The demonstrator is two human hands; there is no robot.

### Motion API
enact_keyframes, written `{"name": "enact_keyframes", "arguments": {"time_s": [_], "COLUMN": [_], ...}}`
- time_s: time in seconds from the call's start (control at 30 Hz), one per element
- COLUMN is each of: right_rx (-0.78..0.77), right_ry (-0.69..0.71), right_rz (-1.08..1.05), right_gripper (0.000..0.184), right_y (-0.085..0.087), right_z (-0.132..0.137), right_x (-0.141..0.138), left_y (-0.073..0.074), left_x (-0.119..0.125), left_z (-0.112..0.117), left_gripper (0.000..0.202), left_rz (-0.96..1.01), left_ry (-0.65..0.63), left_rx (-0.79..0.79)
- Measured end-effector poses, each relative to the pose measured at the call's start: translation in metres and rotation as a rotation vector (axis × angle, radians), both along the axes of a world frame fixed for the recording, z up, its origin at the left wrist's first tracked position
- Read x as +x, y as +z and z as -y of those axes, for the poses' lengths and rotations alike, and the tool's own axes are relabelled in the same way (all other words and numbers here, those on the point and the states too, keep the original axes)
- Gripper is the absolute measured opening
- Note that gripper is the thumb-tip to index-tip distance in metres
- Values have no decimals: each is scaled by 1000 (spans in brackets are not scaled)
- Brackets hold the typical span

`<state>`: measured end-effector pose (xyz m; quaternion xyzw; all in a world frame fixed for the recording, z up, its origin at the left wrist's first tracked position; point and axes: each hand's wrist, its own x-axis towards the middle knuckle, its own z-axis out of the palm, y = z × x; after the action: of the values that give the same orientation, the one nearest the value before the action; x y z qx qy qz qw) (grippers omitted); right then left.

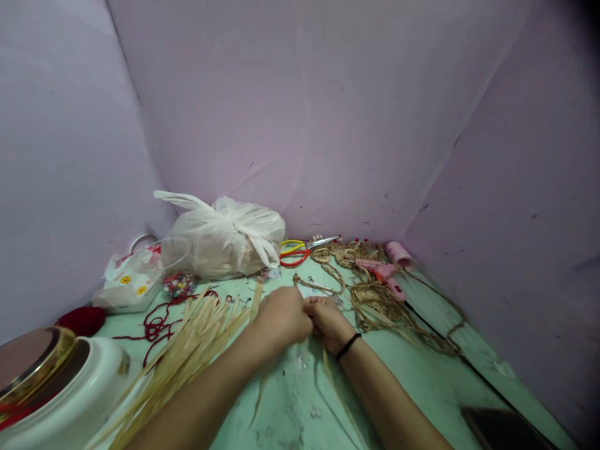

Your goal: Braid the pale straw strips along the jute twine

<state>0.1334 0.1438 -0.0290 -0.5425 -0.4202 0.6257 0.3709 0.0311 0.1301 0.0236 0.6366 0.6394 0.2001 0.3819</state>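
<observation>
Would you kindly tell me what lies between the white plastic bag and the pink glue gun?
In the head view, red-and-yellow-handled scissors and part of the braided rope lie between the white plastic bag and the pink glue gun.

At the grip, 2 hands [284,312]; beyond it, left, 1 bag [220,234]; right, 1 glue gun [380,269] (plus 1 spool [398,254]).

The left hand [285,315] and right hand [329,322] meet over a green table [426,375]; straw [201,331] lies left, rope [375,307] and glue gun [380,270] right, scissors [300,254] and white bag [229,234] behind.
</observation>
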Motion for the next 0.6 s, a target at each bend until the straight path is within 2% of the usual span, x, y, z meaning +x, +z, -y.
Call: {"name": "enact_keyframes", "arguments": {"time_s": [0.07,0.1,0.27,0.37,0.43,0.6], "right_rx": [-38,-54,-51,-23,17,192], "right_ry": [40,48,95,120,125,154], "right_rz": [-24,-33,-68,-62,-24,213], "right_gripper": [13,14,13,10,9,7], "right_y": [3,4,0,-3,-4,-5], "right_z": [0,0,-5,-7,-8,-11], "right_x": [2,2,6,9,10,10], "left_y": [3,3,-13,-25,-31,-35], "left_x": [-11,-15,-14,-15,-20,-26], "left_z": [-11,-16,-27,-30,-34,-37], "left_gripper": [16,18,16,13,12,10], "left_rz": [-192,-175,303,500,502,354], "left_ry": [77,123,120,84,81,59], "left_rx": [144,127,-373,-544,-558,-511]}}
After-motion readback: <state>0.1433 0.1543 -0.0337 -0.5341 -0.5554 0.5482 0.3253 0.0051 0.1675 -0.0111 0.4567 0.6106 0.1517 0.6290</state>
